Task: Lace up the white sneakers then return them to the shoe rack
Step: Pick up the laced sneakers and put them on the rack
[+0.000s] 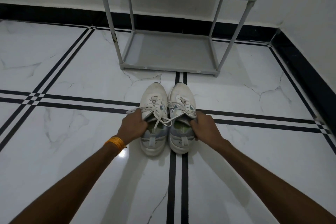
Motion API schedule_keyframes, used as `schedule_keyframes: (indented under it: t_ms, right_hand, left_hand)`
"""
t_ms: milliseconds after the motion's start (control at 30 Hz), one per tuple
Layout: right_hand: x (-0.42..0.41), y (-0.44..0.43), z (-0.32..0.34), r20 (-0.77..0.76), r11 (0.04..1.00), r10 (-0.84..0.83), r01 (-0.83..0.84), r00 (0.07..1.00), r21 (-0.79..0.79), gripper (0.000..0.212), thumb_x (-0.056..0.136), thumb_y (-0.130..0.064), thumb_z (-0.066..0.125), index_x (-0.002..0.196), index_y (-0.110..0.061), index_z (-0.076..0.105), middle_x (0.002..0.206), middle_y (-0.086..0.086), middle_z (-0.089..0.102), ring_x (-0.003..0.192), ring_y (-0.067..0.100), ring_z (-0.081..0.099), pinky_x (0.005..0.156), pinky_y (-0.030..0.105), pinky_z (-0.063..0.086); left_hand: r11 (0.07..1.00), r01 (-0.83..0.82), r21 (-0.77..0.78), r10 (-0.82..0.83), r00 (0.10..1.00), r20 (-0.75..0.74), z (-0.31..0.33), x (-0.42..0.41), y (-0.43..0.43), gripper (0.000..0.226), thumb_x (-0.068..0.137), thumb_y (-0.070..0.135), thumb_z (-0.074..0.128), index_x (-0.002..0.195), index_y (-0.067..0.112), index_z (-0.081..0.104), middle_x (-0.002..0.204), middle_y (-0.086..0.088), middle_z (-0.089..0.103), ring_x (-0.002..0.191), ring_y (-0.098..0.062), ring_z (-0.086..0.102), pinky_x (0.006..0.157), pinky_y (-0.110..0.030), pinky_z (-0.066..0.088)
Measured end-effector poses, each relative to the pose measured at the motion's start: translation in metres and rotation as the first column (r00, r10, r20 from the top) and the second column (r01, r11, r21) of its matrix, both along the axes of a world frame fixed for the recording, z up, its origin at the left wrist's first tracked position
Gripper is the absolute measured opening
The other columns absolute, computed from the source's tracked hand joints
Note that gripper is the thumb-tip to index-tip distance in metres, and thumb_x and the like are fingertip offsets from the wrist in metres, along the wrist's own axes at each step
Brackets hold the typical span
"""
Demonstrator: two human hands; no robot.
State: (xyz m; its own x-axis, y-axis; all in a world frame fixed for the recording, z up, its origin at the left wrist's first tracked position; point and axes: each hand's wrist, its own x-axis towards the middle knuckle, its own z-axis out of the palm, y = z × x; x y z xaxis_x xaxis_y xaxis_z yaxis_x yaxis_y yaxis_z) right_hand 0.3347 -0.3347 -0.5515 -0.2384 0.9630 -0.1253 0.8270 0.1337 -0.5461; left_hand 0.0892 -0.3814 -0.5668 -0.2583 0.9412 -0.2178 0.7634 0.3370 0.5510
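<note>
Two white sneakers stand side by side on the floor, toes pointing away from me toward the rack. My left hand [133,127] grips the collar of the left sneaker [154,100], fingers inside its opening. My right hand [205,126] grips the outer collar of the right sneaker [182,96] the same way. Both shoes have white laces threaded through the eyelets, with loose ends trailing over the sides and across the gap between them. The grey shoe rack [169,68] stands just beyond the toes, its bottom shelf bare.
The floor is glossy white marble tile [72,132] with black double stripes. A black skirting [309,78] runs along the white walls behind and to the right of the rack. An orange band circles my left wrist.
</note>
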Motion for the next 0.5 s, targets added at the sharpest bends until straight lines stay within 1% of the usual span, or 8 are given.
schedule_keyframes:
  t_ms: [67,133,200,267,367,400,500]
  right_hand:
    - [-0.004,0.006,-0.003,0.014,0.999,0.006,-0.006,1.0,0.05,0.016,0.094,-0.012,0.047,0.095,0.001,0.057,0.094,0.022,0.066,0.085,0.036,0.064,0.068,0.033,0.045]
    - [-0.003,0.011,-0.002,0.003,0.997,-0.008,0.008,1.0,0.076,0.017,0.094,-0.008,0.046,0.102,0.002,0.058,0.101,0.021,0.064,0.091,0.034,0.06,0.071,0.028,0.038]
    - [0.0,0.008,0.002,-0.034,0.995,0.006,-0.003,0.999,0.096,0.021,0.094,-0.005,0.046,0.111,0.0,0.057,0.106,0.018,0.063,0.095,0.032,0.058,0.077,0.026,0.038]
    - [0.003,0.006,0.018,-0.096,0.993,0.006,0.005,0.995,0.117,0.024,0.094,-0.003,0.046,0.116,-0.003,0.056,0.107,0.016,0.062,0.096,0.029,0.057,0.083,0.029,0.043]
    - [0.007,0.008,0.062,-0.135,0.991,0.01,0.008,0.991,0.131,0.028,0.094,-0.003,0.045,0.12,-0.004,0.055,0.107,0.014,0.06,0.095,0.026,0.056,0.085,0.037,0.048]
    - [0.007,0.008,0.082,-0.147,0.991,0.01,0.01,0.989,0.134,0.029,0.094,-0.003,0.045,0.122,-0.004,0.054,0.107,0.014,0.06,0.095,0.025,0.056,0.085,0.036,0.047]
    - [0.006,0.006,0.148,-0.171,0.992,0.011,0.011,0.985,0.127,0.028,0.094,-0.002,0.044,0.12,-0.006,0.055,0.105,0.011,0.059,0.089,0.016,0.051,0.076,0.023,0.038]
  left_hand:
    - [0.994,0.016,0.107,-0.015,1.0,-0.006,0.002,0.006,0.007,0.036,0.089,0.016,0.054,0.124,0.007,0.053,0.115,-0.016,0.068,0.1,-0.034,0.064,0.087,-0.039,0.05]
    - [0.985,0.033,0.171,-0.031,0.999,-0.013,0.01,0.008,0.012,0.033,0.09,0.012,0.054,0.123,0.005,0.053,0.11,-0.017,0.069,0.095,-0.034,0.065,0.083,-0.04,0.051]
    - [0.971,0.057,0.233,-0.058,0.998,-0.004,0.017,0.009,0.012,0.036,0.089,0.011,0.052,0.125,0.005,0.05,0.11,-0.016,0.068,0.093,-0.032,0.065,0.082,-0.04,0.053]
    - [0.963,0.065,0.263,-0.074,0.997,0.024,0.034,0.008,0.013,0.042,0.09,0.011,0.051,0.131,0.007,0.047,0.113,-0.015,0.067,0.094,-0.03,0.064,0.086,-0.041,0.055]
    - [0.957,0.034,0.288,-0.054,0.997,0.063,0.077,0.011,0.011,0.048,0.093,0.011,0.053,0.14,0.008,0.043,0.126,-0.012,0.064,0.104,-0.029,0.063,0.094,-0.037,0.051]
    - [0.954,0.031,0.299,-0.056,0.996,0.076,0.099,0.014,0.01,0.049,0.093,0.011,0.053,0.141,0.008,0.042,0.129,-0.011,0.063,0.108,-0.029,0.062,0.096,-0.038,0.05]
    - [0.939,-0.008,0.343,-0.036,0.992,0.123,0.166,0.021,0.007,0.046,0.094,0.009,0.052,0.139,0.009,0.044,0.128,-0.01,0.064,0.11,-0.028,0.063,0.097,-0.042,0.052]
